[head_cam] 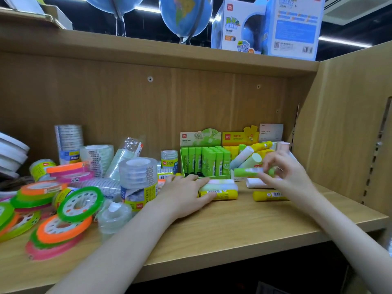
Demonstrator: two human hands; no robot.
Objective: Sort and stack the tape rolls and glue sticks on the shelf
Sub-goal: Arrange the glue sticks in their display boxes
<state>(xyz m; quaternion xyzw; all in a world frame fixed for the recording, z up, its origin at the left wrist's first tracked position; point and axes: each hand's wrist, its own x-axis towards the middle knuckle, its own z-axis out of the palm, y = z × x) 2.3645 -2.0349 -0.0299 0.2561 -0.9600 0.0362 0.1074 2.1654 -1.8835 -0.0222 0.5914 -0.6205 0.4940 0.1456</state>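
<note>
**Operator:** Left hand (186,190) lies flat on the shelf (233,225), fingers straight and spread over a small pile of glue sticks (220,188) lying on their sides: a pale one behind, a yellow one in front. I see it pressing on them, not curled round them.

**Colleague:** And the other one?

**Operator:** My right hand (284,172) is raised just above the shelf board, fingers curled, pinching a green glue stick (250,171) that lies level, pointing left. It is blurred, so I cannot tell exactly how the fingertips sit.

**Colleague:** What is under it?

**Operator:** A white glue stick (254,183) lies on the board just below the hand, and a loose yellow glue stick (269,195) lies nearer to me, apart from the pile under my left hand.

**Colleague:** Where do the rest stand?

**Operator:** At the back, a green display box (203,162) holds green sticks upright in rows. Beside it on the right, a yellow display box (239,139) holds yellow sticks, with a few pale ones leaning loose across its top.

**Colleague:** And the tape?

**Operator:** All on the left. A wrapped stack of clear tape rolls (137,177) stands just beside my left wrist, with more clear stacks (70,141) behind it, one leaning. Flat rolls of coloured tape (63,228) in green, orange and pink lie in loose, overlapping heaps near the front left edge. A small clear roll (114,215) sits between them and my left forearm.

**Colleague:** Above?

**Operator:** Globes (184,15) and globe boxes (237,28) stand on the upper board.
</note>
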